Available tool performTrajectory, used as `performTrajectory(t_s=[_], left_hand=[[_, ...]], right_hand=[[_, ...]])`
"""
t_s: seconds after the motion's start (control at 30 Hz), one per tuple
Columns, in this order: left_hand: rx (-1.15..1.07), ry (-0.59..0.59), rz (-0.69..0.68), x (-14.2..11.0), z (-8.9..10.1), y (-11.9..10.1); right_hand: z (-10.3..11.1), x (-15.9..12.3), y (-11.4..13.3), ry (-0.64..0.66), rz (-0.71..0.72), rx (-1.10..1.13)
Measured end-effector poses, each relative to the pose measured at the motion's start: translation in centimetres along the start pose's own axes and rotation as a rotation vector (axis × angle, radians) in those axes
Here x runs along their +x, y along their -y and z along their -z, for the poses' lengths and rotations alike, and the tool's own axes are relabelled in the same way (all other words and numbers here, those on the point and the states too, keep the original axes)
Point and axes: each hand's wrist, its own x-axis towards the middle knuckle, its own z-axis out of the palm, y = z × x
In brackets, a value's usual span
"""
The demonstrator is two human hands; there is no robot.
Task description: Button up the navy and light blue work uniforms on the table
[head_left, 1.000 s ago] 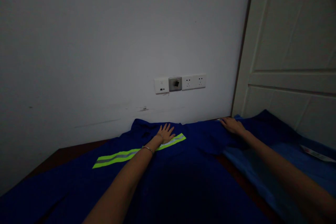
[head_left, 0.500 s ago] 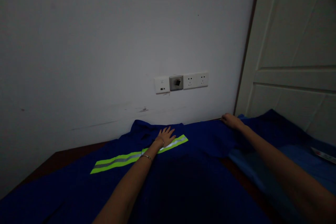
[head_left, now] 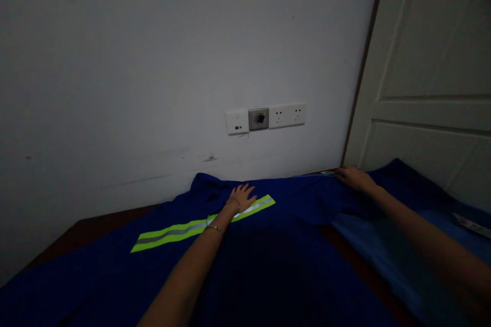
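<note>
A dark blue work jacket (head_left: pixel 268 260) with a yellow and grey reflective stripe (head_left: pixel 172 232) lies spread over a brown table (head_left: pixel 92 227), its collar against the wall. My left hand (head_left: pixel 241 196) rests flat on the jacket near the collar, fingers spread, just above the stripe; a thin bracelet circles that wrist. My right hand (head_left: pixel 355 178) lies on the jacket's far right shoulder edge by the wall, fingers stretched over the cloth. Whether they pinch the edge I cannot make out.
A second, lighter blue garment (head_left: pixel 387 250) with a white label (head_left: pixel 470 225) lies to the right. A white wall with a row of sockets (head_left: pixel 266 118) stands close behind the table. A white panelled door (head_left: pixel 433 92) is at the right.
My right hand has slid rightward along the jacket's far edge, pulling the cloth flatter. My left hand has stayed pressed in place near the collar.
</note>
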Motion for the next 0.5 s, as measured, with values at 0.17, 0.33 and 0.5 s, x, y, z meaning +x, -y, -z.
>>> performTrajectory(t_s=[0.17,0.33,0.5], left_hand=[[0.004,-0.041,-0.021,0.2,-0.3,0.1],[0.053,-0.061,-0.036,0.2,0.2,-0.3],[0.103,-0.149,-0.163,0.0,1.2,-2.9]], right_hand=[[3.2,-4.5,-3.6,-0.049,-0.083,-0.156],[7.6,-9.5,-6.9,-0.199,-0.263,-0.303],[9.2,-11.7,-8.4,-0.175,-0.371,-0.335]])
